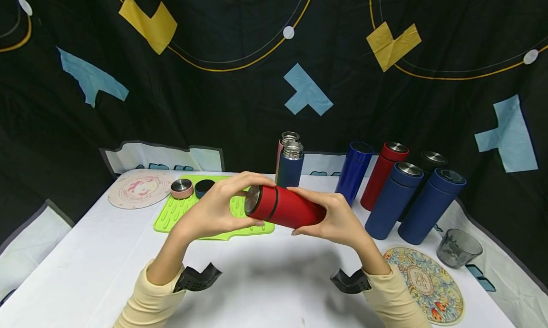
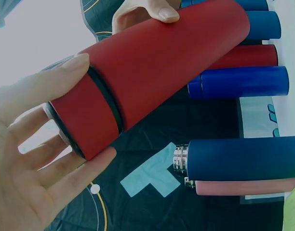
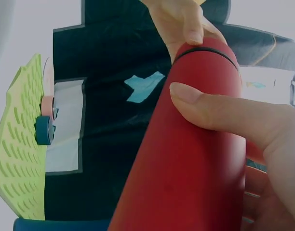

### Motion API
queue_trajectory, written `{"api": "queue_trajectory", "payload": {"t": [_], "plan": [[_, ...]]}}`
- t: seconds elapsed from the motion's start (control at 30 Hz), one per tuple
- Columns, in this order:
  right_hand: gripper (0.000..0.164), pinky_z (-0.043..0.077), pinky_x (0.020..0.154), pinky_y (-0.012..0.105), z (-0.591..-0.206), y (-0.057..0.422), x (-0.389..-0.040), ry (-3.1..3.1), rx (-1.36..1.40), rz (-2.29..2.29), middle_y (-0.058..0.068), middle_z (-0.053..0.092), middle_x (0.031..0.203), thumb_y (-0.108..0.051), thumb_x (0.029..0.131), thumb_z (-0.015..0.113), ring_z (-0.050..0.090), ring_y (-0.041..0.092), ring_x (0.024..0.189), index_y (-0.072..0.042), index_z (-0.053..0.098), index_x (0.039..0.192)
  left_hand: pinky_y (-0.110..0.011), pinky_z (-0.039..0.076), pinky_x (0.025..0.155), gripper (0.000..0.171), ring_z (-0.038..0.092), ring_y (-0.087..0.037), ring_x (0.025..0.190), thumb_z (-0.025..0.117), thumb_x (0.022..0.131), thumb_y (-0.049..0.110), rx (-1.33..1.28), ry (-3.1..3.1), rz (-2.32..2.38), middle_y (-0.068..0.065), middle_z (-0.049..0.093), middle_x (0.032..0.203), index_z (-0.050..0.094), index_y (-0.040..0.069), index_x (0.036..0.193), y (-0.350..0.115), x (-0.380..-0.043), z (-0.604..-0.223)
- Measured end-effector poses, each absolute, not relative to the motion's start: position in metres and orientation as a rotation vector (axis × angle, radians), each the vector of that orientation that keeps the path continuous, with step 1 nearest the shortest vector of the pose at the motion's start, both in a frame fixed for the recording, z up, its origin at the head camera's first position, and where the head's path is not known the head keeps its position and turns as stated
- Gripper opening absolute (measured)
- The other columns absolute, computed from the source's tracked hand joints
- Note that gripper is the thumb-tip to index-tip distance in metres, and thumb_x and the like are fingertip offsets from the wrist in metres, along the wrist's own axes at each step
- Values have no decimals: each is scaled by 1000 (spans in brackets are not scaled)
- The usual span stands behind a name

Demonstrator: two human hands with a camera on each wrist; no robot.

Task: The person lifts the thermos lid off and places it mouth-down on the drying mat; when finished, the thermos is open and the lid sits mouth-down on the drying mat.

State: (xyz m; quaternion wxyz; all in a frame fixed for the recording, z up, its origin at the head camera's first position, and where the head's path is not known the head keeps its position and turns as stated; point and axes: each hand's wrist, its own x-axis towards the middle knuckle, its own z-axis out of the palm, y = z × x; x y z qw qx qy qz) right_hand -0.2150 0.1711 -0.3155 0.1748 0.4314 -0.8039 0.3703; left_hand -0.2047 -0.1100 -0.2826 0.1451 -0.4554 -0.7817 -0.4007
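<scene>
A red thermos bottle [image 1: 295, 209] is held up over the table, tilted nearly on its side, its lid end toward the left. The left hand [image 1: 216, 206] grips the red lid [image 2: 87, 113], with the thumb near the dark ring and the fingers around the far side. Around the bottle's body the right hand [image 1: 331, 216] has its thumb on one side and its fingers on the other. The lid sits on the bottle, with a dark ring between it and the body. Behind them stand an open navy bottle [image 1: 291, 168] and an open pink bottle [image 1: 279, 156].
On the green mat [image 1: 171, 218] lie a pink lid [image 1: 181, 189] and a navy lid [image 1: 204, 187], beside a round pink mat [image 1: 139, 190]. Several closed bottles, including a red one [image 1: 383, 175], stand at right. Nearby are a glass [image 1: 459, 248] and a patterned round mat [image 1: 428, 285].
</scene>
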Motion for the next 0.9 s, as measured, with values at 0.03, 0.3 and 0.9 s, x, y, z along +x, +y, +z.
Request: {"api": "queue_trajectory", "payload": {"t": [0.03, 0.3, 0.9], "plan": [[79, 56, 80, 35, -315, 171, -214, -2276, 1222, 1051, 6, 65, 121, -20, 64, 92, 64, 21, 100, -12, 57, 135, -30, 55, 82, 70, 55, -12, 111, 88, 70, 11, -1312, -2246, -1154, 4, 56, 129, 56, 20, 131, -110, -205, -282], [82, 55, 83, 39, -316, 165, -210, -2202, 1128, 811, 5, 63, 126, -20, 63, 92, 63, 24, 108, -16, 56, 137, -27, 56, 76, 66, 57, -14, 104, 87, 71, 18, -1178, -2272, -1195, 4, 59, 122, 56, 17, 130, -109, -205, -284], [78, 56, 80, 35, -314, 173, -214, -2301, 1228, 999, 4, 65, 121, -22, 65, 91, 64, 20, 101, -13, 57, 134, -32, 55, 83, 69, 54, -14, 114, 87, 71, 11, -1323, -2280, -1182, 3, 55, 132, 56, 19, 131, -109, -205, -283]]}}
